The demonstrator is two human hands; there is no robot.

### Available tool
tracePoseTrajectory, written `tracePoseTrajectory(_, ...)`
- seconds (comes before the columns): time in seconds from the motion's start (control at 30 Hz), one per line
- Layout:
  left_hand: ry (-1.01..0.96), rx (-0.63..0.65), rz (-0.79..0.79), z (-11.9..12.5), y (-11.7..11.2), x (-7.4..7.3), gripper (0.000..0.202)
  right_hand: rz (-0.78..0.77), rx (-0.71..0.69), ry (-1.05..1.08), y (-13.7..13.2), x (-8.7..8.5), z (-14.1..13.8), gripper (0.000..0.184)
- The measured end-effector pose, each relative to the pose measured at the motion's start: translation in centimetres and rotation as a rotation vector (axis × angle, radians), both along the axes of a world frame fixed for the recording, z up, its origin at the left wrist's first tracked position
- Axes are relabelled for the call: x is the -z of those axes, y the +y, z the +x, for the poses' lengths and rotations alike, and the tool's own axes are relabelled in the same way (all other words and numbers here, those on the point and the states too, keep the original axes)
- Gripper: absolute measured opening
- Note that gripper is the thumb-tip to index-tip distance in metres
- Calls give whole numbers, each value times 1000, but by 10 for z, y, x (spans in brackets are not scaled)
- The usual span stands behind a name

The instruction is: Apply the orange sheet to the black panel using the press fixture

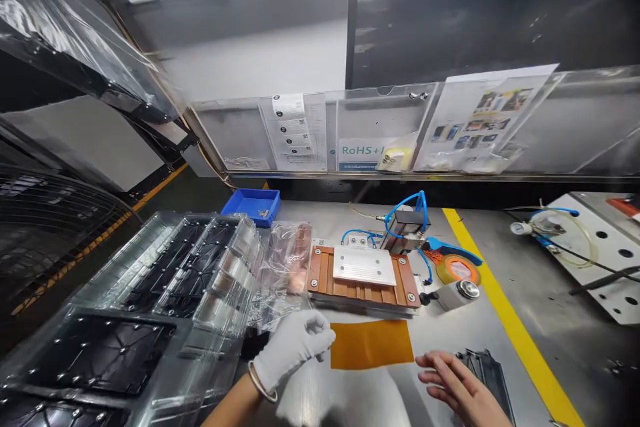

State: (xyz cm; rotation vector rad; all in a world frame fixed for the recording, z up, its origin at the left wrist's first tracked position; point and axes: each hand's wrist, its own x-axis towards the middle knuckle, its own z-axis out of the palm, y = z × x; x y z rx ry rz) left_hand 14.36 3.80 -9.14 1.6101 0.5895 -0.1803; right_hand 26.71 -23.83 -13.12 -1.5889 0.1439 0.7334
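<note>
A bare right hand hovers low over the grey metal counter, fingers loosely spread, just right of a flat orange-brown rectangular sheet. A white-gloved left hand pinches that sheet's left edge with curled fingers. Just behind the sheet sits a copper-coloured block fixture with a white plate. Left of the sheet stand stacked clear plastic trays holding black parts.

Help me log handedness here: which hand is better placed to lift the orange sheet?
Probably the left hand: gloved, its fingertips pinched at the orange sheet's left edge. The bare right hand lies open just off the sheet's lower right corner.
</note>
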Motion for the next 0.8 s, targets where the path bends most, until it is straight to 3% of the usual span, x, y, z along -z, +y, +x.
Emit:
tracePoseTrajectory(0.13,-10,16,-63,11,13,-6,21,111,38,164,33,18,8,82)
tracePoseTrajectory(0.23,-14,24,-86,22,19,-7,18,191,52,229,51,23,11,81)
tracePoseTrajectory(0.4,8,23,-86,43,27,9,17,192,132,253,56,21,33,59)
tracePoseTrajectory(0.53,30,16,-68,62,32,22,18,173,195,314,53,13,54,63)
tracePoseTrajectory(0.63,67,25,-48,78,37,25,18,97,100,262,52,11,73,63)
tracePoseTrajectory(0.8,160,21,1,113,52,35,16,-133,-247,-20,58,20,118,60)
